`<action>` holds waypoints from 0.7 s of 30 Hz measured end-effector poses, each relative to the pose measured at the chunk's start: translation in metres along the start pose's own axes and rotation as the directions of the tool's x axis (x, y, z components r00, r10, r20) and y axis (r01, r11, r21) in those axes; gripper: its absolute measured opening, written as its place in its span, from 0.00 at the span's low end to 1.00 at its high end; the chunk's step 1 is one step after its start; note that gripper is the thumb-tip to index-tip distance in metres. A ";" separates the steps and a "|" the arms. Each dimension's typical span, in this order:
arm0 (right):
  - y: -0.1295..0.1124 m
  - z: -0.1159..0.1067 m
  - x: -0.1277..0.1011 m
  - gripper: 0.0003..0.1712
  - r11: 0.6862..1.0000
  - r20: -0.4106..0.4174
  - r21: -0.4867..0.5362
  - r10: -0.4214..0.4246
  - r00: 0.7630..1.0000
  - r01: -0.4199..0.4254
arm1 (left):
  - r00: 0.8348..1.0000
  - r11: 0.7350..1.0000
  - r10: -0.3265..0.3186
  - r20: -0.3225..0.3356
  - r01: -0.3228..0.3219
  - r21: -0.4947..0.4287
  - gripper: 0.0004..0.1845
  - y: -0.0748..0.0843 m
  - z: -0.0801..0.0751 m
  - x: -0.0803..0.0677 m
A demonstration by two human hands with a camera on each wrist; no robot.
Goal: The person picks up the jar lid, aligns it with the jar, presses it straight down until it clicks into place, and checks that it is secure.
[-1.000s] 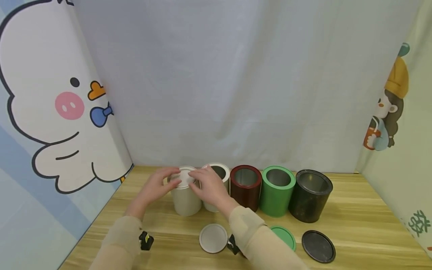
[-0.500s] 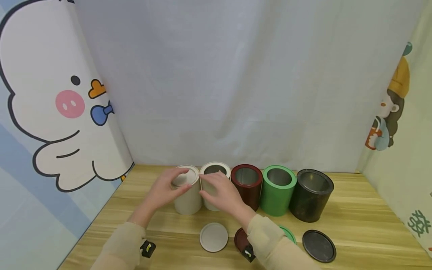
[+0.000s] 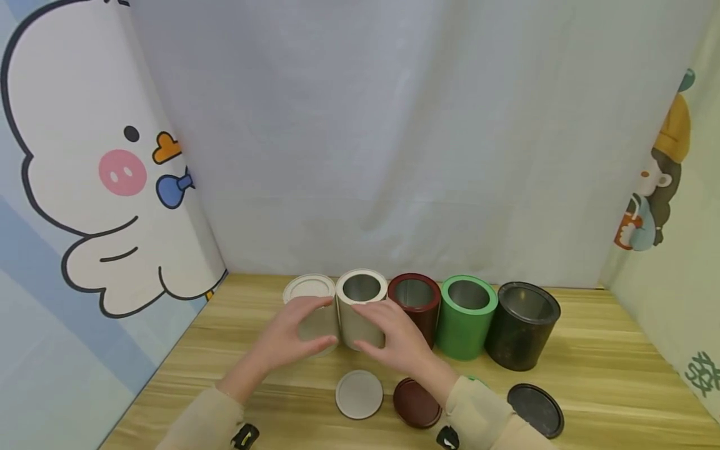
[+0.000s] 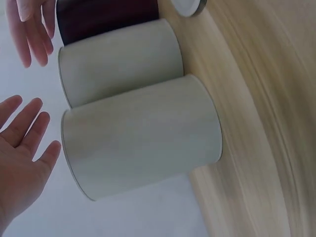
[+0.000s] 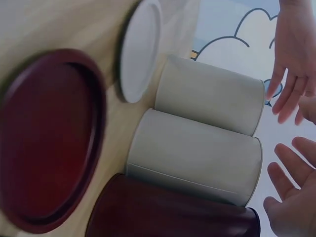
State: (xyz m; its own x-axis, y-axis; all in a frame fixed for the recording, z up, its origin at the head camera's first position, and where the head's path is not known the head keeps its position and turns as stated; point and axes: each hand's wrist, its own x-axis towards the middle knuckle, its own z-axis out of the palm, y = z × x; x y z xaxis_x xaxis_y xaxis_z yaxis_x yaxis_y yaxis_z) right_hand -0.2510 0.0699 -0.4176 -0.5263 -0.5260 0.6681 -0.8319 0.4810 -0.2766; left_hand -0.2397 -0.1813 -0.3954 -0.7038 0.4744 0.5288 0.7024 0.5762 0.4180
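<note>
My left hand (image 3: pixel 287 337) hovers in front of the leftmost off-white can (image 3: pixel 322 323), thumb and fingers spread apart with nothing between them. That can has its lid (image 3: pixel 309 286) seated on top. My right hand (image 3: pixel 400 334), likewise loosely spread and holding nothing, is before the second off-white can (image 3: pixel 360 331), whose top is uncovered. In the left wrist view, the fingers of the left hand (image 4: pixel 22 158) point toward the top rim of the nearest can (image 4: pixel 143 143). The right wrist view shows the right hand (image 5: pixel 296 192) off the top end of the uncovered off-white can (image 5: pixel 197 153).
Continuing the row are a dark red can (image 3: pixel 424 319), a green can (image 3: pixel 464 331) and a black can (image 3: pixel 520 337), all uncovered. On the wooden table (image 3: pixel 613 375) in front lie a grey-white lid (image 3: pixel 359 394), a dark red lid (image 3: pixel 417 403) and a black lid (image 3: pixel 537 409). The right sleeve mostly hides a green lid.
Both hands have left the top of the leftmost can, drawing back toward the body and to the right, and spreading wider. The dark red lid has come into view from under the right arm.
</note>
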 end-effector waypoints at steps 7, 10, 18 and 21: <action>-0.003 -0.003 -0.021 0.35 1.000 0.043 0.022 0.001 0.999 -0.002 | 0.994 0.994 0.107 -0.009 -0.107 0.000 0.37 0.010 0.015 -0.010; -0.003 -0.002 -0.029 0.36 1.000 0.064 0.016 0.001 0.998 -0.002 | 0.990 0.990 0.140 -0.008 -0.140 -0.017 0.37 0.012 0.023 -0.014; 0.000 0.000 -0.046 0.36 1.000 0.127 -0.005 0.030 0.991 -0.030 | 0.995 0.996 0.091 0.052 -0.090 -0.018 0.38 0.007 0.048 -0.032; 0.002 0.001 -0.051 0.36 0.999 0.142 -0.005 0.036 0.989 -0.035 | 0.994 0.997 0.082 0.078 -0.083 0.008 0.39 0.003 0.055 -0.037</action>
State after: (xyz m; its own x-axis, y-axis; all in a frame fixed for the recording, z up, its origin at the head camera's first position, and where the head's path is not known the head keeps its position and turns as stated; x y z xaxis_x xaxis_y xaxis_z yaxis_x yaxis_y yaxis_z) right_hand -0.2260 0.0966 -0.4527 -0.5753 -0.6029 0.5527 -0.8119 0.5027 -0.2968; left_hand -0.2174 -0.1606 -0.4539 -0.6501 0.5705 0.5019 0.7573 0.5404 0.3667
